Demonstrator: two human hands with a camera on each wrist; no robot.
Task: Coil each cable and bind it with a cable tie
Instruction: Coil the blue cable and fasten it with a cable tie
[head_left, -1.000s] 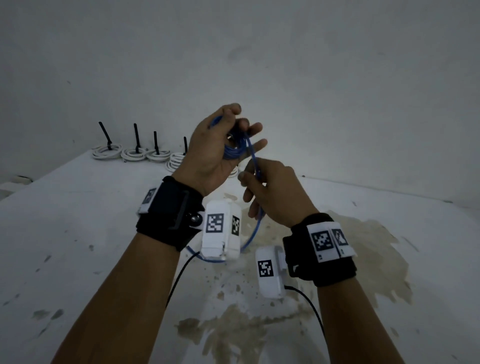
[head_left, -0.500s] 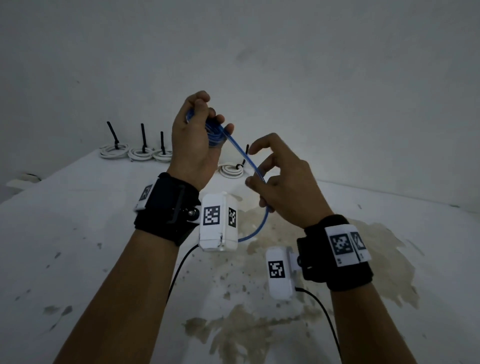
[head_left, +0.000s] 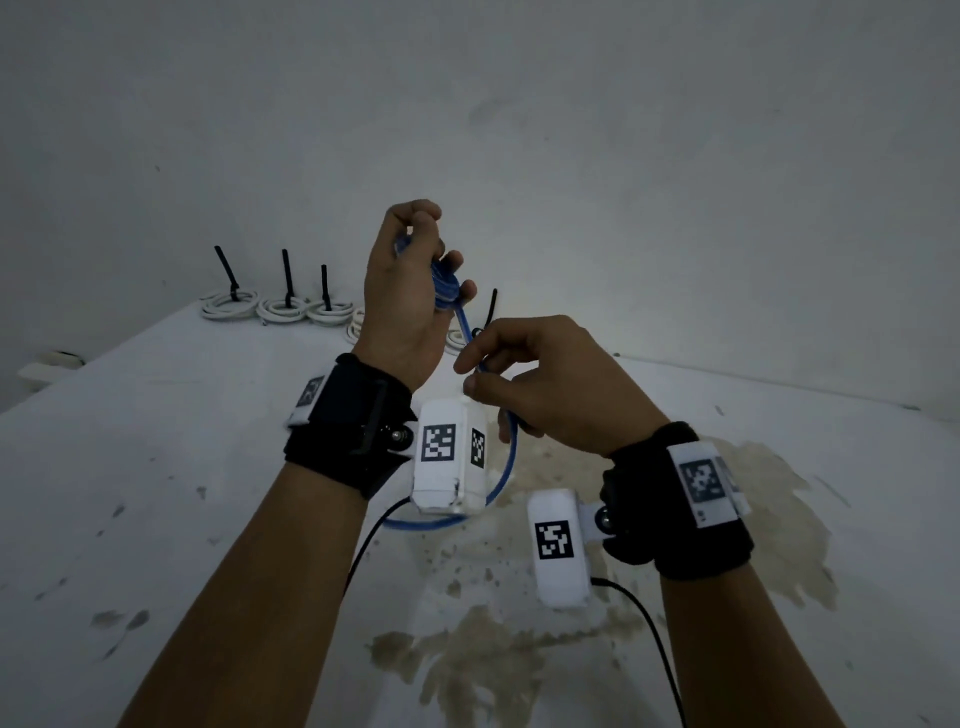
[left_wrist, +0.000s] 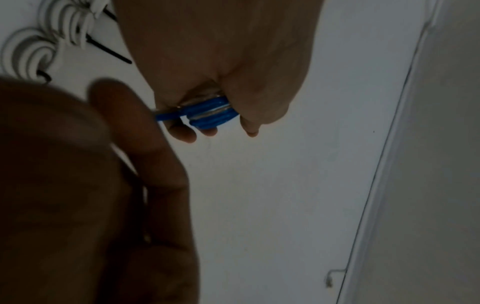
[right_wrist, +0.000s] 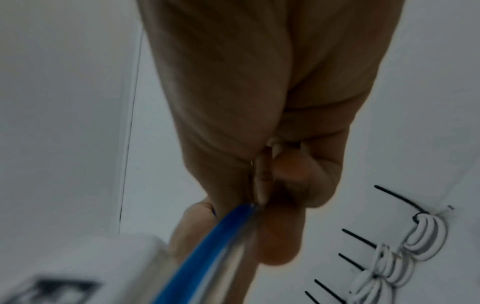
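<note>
The slack of the blue cable (head_left: 498, 467) hung in a loop below both hands, passing behind the left wrist camera (head_left: 449, 457), and I judged that loop the likeliest trouble: it could catch on the camera housing as the next turn was drawn up, or twist and lay a crooked wrap. The right hand (head_left: 545, 384), just below and to the right of the coil, pinched the cable between thumb and forefinger, the other fingers curled in; too loose a grip there would let the strand slide. Above it the left hand (head_left: 410, 291) was closed round the coil (left_wrist: 210, 113), several blue turns packed against the fingers, thumb folded over the top. Any easing of that grip would probably let the turns spring apart, with no tie on them yet. Beyond the coil, white bundles (head_left: 283, 309) with upright black ties (head_left: 285, 275) lay along the far edge of the worktop (head_left: 156, 441).
</note>
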